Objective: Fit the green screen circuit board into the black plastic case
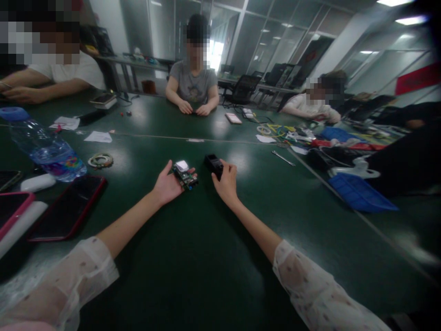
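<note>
A green circuit board with a pale square part on top rests across the palm and fingers of my left hand. The thumb of that hand points up, clear of the board, and the other fingers are partly hidden under it. To the right, a small black case is gripped between the thumb and fingers of my right hand. It is at or just above the green table; I cannot tell whether it touches. A small gap separates the board from the case.
At left are a water bottle, a red-edged phone and a coiled bracelet-like ring. A wrench, a blue tray and tangled cables lie at right. Several people sit around the table.
</note>
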Available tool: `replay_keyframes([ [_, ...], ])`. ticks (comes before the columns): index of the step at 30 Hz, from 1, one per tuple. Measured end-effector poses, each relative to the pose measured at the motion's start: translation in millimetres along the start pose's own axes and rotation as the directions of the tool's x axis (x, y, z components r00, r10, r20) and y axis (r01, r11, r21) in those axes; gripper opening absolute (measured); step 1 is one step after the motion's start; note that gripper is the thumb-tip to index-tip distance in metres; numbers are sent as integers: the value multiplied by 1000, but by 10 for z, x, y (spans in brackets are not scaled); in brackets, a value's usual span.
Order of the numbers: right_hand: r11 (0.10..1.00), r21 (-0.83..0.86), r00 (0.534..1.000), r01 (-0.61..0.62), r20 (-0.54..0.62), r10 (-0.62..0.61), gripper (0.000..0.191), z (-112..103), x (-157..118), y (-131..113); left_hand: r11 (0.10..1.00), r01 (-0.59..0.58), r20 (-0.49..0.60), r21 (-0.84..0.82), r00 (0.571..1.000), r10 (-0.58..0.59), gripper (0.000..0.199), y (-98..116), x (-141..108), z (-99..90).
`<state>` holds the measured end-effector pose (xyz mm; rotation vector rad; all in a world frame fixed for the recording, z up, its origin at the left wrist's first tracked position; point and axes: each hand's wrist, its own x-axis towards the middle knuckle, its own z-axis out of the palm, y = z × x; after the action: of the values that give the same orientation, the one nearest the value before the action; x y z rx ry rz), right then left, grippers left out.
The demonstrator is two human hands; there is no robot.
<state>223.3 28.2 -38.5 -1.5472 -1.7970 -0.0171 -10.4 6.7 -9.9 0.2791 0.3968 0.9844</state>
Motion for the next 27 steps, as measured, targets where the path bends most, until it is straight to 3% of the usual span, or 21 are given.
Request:
replay_keyframes([
  [9,997,65,998,-40,43,37,55,-25,-15,-8,1000,-14,-35,7,999,15,65,-7,-27,67],
  [16,988,150,999,-38,24,35,52,-48,-25,-42,1000,1,39,27,999,-2,67,0,1,-25],
  [22,946,319,996,-51,-52,71,51,-154,-68,-326,1000,-13,18,21,1000,12,64,-5,10,-14],
  [27,895,447,999,1,28,-15,51,-189,-225,-639,1000,2,83,23,997,-4,63,-25,19,4],
])
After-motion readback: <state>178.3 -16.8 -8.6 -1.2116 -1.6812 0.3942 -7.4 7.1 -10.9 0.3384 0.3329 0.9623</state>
